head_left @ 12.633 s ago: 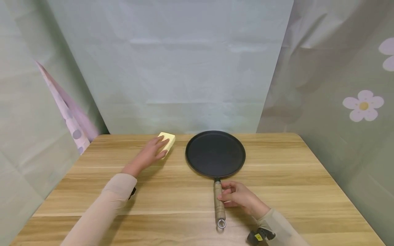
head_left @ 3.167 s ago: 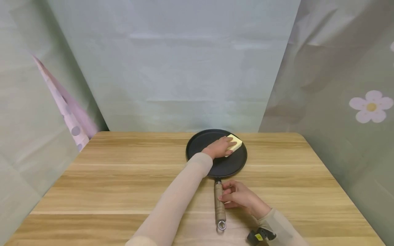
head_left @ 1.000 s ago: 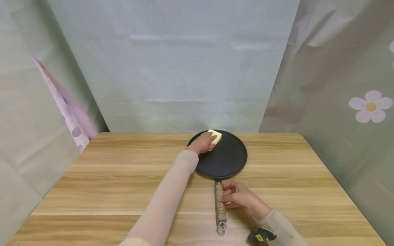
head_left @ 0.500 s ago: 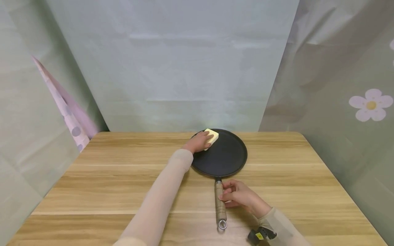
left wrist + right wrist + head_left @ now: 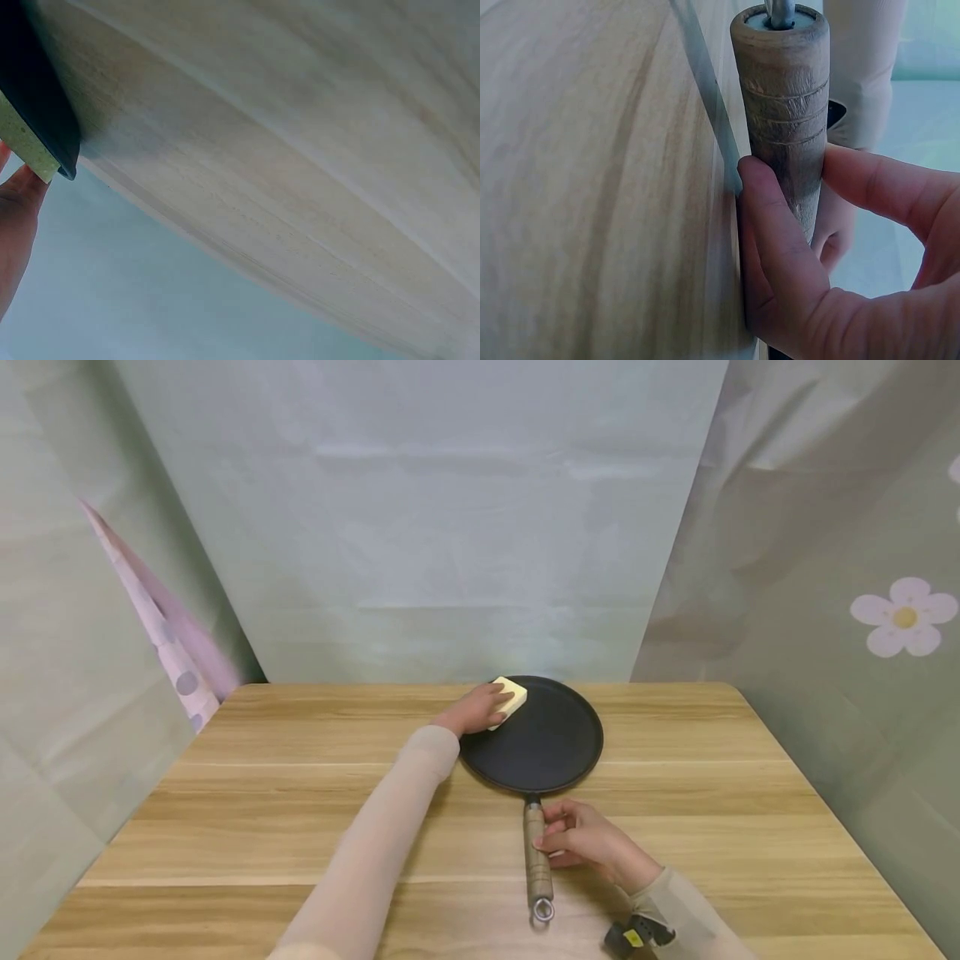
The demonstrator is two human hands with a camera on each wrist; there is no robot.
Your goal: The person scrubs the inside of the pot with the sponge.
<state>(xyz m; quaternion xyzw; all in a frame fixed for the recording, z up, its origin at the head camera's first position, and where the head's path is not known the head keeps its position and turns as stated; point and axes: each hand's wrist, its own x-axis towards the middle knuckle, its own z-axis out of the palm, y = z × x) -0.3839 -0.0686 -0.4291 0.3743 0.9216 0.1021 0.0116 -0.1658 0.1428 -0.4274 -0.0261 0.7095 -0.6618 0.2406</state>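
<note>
Head view: a left hand [image 5: 472, 711] grips a pale-yellow sponge [image 5: 519, 692], fingers [image 5: 497, 699] over its top, at the left rim of a black pan [image 5: 543, 743] on a worktop [image 5: 262, 827], while a right hand [image 5: 592, 845] pinches the wooden handle [image 5: 537, 860]. A yellow label [image 5: 633, 937] by the right cuff is too small to read. Three seconds earlier the sponge sat at the pan's right; the right hand's hold is unchanged. Left wrist view: the sponge's edge lies between fingers and dark pan. Right wrist view: thumb and fingers flank the handle.
</note>
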